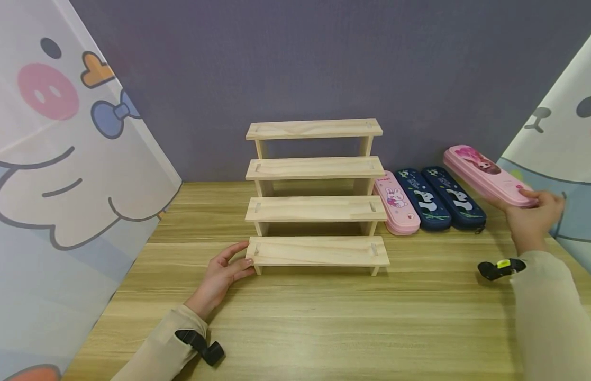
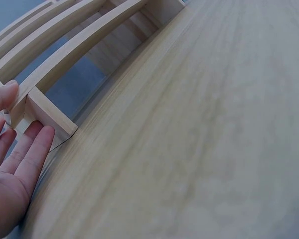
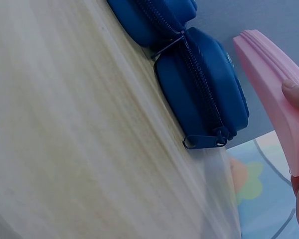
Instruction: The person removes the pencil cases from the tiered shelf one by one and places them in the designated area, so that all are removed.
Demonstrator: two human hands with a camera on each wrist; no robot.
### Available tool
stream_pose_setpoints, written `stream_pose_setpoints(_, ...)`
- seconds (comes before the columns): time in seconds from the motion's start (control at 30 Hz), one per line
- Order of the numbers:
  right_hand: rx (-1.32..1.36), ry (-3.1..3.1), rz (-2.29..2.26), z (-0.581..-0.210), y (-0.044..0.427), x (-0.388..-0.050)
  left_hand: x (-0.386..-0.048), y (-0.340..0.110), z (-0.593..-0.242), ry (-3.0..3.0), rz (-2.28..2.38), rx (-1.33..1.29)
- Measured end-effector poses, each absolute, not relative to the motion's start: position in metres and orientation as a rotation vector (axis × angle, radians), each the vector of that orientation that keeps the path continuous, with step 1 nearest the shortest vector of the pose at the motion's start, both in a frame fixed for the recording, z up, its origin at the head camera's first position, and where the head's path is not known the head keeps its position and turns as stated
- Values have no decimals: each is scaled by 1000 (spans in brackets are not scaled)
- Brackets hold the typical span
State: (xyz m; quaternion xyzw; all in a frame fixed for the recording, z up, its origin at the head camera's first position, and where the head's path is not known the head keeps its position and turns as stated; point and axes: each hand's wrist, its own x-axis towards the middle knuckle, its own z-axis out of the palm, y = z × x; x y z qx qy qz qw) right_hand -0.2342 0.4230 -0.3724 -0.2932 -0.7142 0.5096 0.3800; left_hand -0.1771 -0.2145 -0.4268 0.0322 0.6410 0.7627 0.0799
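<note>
My left hand [image 1: 220,275] holds the left end of the lowest step of a pale wooden four-tier display stand [image 1: 319,251]. In the left wrist view the thumb lies at the step's edge and fingertips [image 2: 42,137] touch near its leg. At the right my right hand [image 1: 533,217] grips the near end of a pink pencil case [image 1: 490,177] with a doll picture on its lid. This case is raised and tilted. Beside it on the table lie two dark blue panda pencil cases [image 1: 423,200] [image 1: 454,198] and a pink rabbit pencil case [image 1: 397,203].
A wood-grain table [image 1: 314,328] carries everything. Behind the stand rises a grey-blue wall panel [image 1: 305,63]. Cartoon-printed panels flank the table at left [image 1: 62,159] and right [image 1: 571,159]. The rabbit case lies close against the stand's right side.
</note>
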Motion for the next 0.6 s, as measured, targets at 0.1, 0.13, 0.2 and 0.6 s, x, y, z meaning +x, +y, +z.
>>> stream_pose_setpoints(0.1,-759,-1819,1285,-375,424,-234,-177,-214,-427,1918,2285,95)
stream_pose_setpoints(0.13,-765,-1820,1275,-376,425,-234,-177,-214,-427,1918,2287,94)
stream_pose_setpoints(0.2,-760,-1814,1260,-378,426,-234,-177,-214,-427,1917,2292,94)
stream_pose_setpoints(0.6,-777,-1635,1600,-378,429,-235,-177,-213,-426,1909,2292,83)
